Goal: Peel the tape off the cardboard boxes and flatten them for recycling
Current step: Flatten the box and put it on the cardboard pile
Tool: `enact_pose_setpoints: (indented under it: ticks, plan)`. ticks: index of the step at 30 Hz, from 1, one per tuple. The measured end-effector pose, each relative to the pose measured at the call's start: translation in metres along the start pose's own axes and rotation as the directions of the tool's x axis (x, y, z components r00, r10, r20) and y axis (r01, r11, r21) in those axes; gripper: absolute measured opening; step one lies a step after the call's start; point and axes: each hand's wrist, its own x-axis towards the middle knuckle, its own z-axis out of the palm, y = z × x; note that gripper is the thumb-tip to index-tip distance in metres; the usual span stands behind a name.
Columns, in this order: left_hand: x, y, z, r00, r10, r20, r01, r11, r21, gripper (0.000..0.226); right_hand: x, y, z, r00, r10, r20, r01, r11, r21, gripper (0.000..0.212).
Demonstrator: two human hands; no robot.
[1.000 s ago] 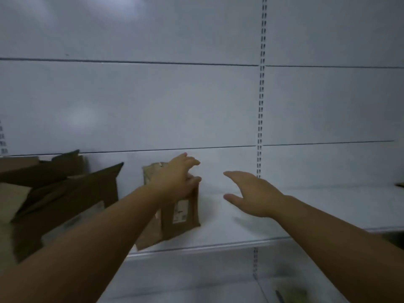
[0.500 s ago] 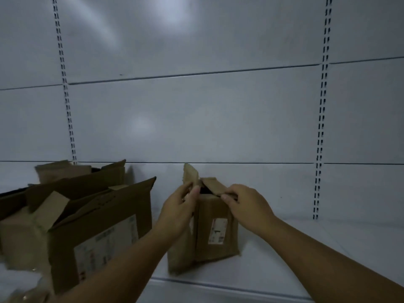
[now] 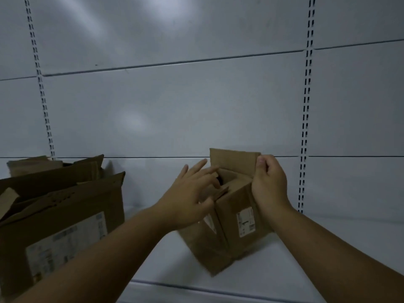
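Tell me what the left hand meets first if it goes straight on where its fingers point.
Most likely the inner flaps folded into the open top of the small box, ahead of the left hand; depth is unclear.

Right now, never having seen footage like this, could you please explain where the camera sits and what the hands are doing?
This is one picture from a wide-angle camera worn on a person's head, looking forward and down; there is no robot. A small cardboard box stands on a white shelf. The right hand pinches its raised flap, while the left hand, fingers spread, reaches at the open top. A larger opened box with a label sits to the left, with another box behind it.
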Motion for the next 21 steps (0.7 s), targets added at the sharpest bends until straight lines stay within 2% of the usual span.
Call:
enact_pose_setpoints:
  ticks: [2,4,7,9,11,13,17,21]
  plan:
    - [0.002,0.006,-0.002,0.999,0.037,-0.004,-0.037,0.998,-0.059,0.041,0.007,-0.007,-0.003,0.999,-0.041,-0.027,0.041,0.999,0.023,0.027]
    - [0.0,0.012,-0.003,0.996,0.079,-0.048,-0.081,0.995,-0.051,0.047,0.014,-0.018,-0.007,0.979,-0.198,-0.038,0.199,0.98,0.019,0.025]
    - [-0.011,0.016,0.001,0.978,0.118,-0.171,-0.125,0.992,-0.033,0.04,0.017,-0.031,-0.012,0.856,-0.516,0.019,0.516,0.855,-0.049,0.02]
    - [-0.025,0.016,0.012,0.963,0.167,-0.214,-0.176,0.984,-0.025,0.034,0.009,-0.026,-0.014,0.781,-0.617,0.099,0.624,0.777,-0.082,0.021]
    - [-0.044,0.015,0.028,0.968,0.214,-0.132,-0.22,0.975,-0.033,0.025,-0.005,-0.01,-0.016,0.767,-0.622,0.159,0.639,0.762,-0.099,0.022]
    - [-0.065,0.011,0.05,0.976,0.216,-0.013,-0.216,0.975,-0.052,0.023,-0.018,0.006,-0.017,0.791,-0.583,0.184,0.608,0.784,-0.128,0.024]
    - [-0.092,0.006,0.078,0.976,0.107,0.187,-0.07,0.978,-0.195,0.027,-0.038,0.022,-0.013,0.796,-0.576,0.186,0.602,0.786,-0.144,0.026]
    - [-0.081,0.006,0.075,0.98,-0.079,0.182,0.127,0.954,-0.272,0.033,-0.05,0.023,-0.007,0.803,-0.53,0.272,0.58,0.799,-0.159,0.029]
